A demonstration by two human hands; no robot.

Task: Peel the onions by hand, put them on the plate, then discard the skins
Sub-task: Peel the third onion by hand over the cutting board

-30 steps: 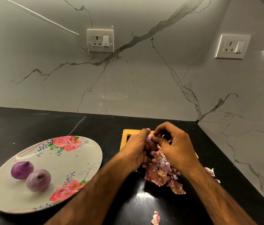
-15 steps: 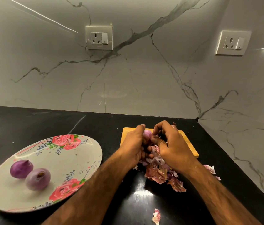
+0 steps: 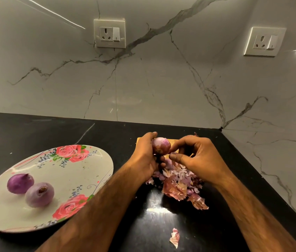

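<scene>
Your left hand (image 3: 144,157) curls round a partly peeled onion (image 3: 161,146), holding it up just above the far wooden board (image 3: 174,141). Your right hand (image 3: 198,157) pinches at the onion's right side with thumb and forefinger. The pile of skins (image 3: 178,182) lies on the black counter (image 3: 107,135) under your hands. Two peeled onions (image 3: 20,183) (image 3: 39,194) touch each other on the floral plate (image 3: 61,179) at the left. One stray skin (image 3: 174,237) lies nearer you.

Left hand (image 3: 144,157) grips onion (image 3: 161,146) — right hand (image 3: 199,157) picks its skin.
</scene>
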